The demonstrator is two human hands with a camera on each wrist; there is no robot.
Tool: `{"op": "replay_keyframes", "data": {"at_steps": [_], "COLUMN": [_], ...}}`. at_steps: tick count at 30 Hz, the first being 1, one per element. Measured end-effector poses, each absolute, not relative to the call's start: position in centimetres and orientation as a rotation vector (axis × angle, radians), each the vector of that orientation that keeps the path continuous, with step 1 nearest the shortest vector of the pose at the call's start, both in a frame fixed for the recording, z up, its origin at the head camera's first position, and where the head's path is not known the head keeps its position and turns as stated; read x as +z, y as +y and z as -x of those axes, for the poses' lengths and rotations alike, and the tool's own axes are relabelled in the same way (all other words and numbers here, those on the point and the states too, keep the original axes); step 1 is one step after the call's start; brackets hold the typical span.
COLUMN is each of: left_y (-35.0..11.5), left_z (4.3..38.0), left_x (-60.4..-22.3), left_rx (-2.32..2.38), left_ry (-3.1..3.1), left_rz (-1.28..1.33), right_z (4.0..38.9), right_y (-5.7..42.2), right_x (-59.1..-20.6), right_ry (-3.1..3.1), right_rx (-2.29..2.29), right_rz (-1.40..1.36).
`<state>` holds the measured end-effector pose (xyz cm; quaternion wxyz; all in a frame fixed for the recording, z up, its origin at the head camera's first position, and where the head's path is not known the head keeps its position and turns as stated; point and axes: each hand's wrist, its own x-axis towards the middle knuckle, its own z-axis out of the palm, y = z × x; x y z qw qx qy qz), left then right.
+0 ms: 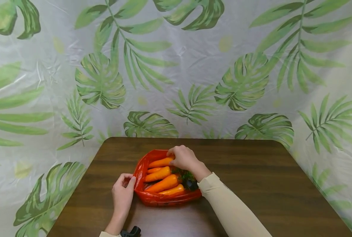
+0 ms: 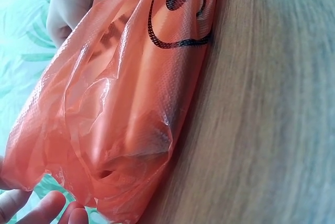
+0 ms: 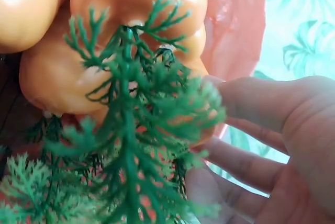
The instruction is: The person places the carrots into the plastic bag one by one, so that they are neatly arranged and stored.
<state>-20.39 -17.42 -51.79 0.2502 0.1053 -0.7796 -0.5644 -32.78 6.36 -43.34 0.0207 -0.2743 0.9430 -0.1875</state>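
A red plastic bag (image 1: 164,200) lies on the table with its mouth spread, and several orange carrots (image 1: 165,182) with green leafy tops (image 3: 128,130) are in it. My left hand (image 1: 123,189) pinches the bag's left edge between thumb and fingers; in the left wrist view its fingertips (image 2: 47,205) are at the bag's rim. Reaching in over the far side, my right hand (image 1: 184,158) grips the farthest carrot (image 1: 161,162) near its leafy end. Leaves partly cover that grip in the right wrist view, where the thumb (image 3: 256,98) touches the carrot.
The dark wooden table (image 1: 253,184) runs out to both sides of the bag. Behind it hangs a leaf-patterned sheet (image 1: 193,65). A black band (image 1: 131,232) is on the left wrist, and a small black object (image 1: 191,185) shows under the right wrist.
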Motion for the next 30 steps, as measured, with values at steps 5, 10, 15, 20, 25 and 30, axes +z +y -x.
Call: {"op": "replay_keyframes", "data": {"at_steps": [5,10,15,20,25,30], "left_y": [-17.4,-17.7,-17.8,-17.8,-18.0,-18.7], "left_z": [20.5,20.6,20.7,20.9,20.8,20.6], "left_x": [-51.9,-52.0,-52.0,-52.0,-52.1,-52.0], "left_rx": [-1.54,-1.53,-1.523,-1.523,-1.5,-1.497], "left_ry": [-2.127,-2.106,-2.122,-2.131,-2.106,-2.057], "left_rz": [-0.294,-0.305,-0.318,-0.32,-0.316,-0.299], "right_z": [32.4,32.1,31.8,31.1,30.1,28.9], "right_y": [7.0,7.6,8.5,9.6,10.4,10.9], "right_x": [-42.6,-41.7,-40.7,-39.4,-38.4,-37.7], "right_ry": [2.916,2.937,2.99,3.027,3.073,3.133], "right_rx": [-0.628,-0.655,-0.678,-0.722,-0.787,-0.79], "right_rz": [0.836,0.807,0.806,0.778,0.768,0.791]}}
